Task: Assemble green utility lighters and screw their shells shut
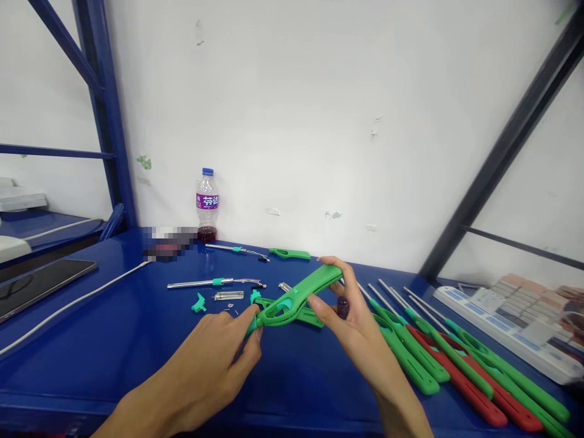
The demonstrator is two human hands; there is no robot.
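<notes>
Between my two hands is a green long-neck lighter (306, 288), tilted up to the right. My left hand (218, 353) is closed on its teal collar end. My right hand (349, 316) grips the handle's upper end between thumb and fingers. A dark purple knob-like end (342, 307), perhaps of a screwdriver, shows at my right palm; the rest is hidden. Behind the lighter lies another green shell piece (312, 315). Left of it are a teal trigger (198, 303), a clear fuel tank (229, 295) and a metal lighter tube (201, 283).
Several finished-looking green and red lighters (438, 350) lie at the right, before a white power strip (506, 334). At the back stand a bottle (207, 207), another tube (223, 247) and a green shell (291, 253). A phone (45, 283) and white cable (86, 298) lie left.
</notes>
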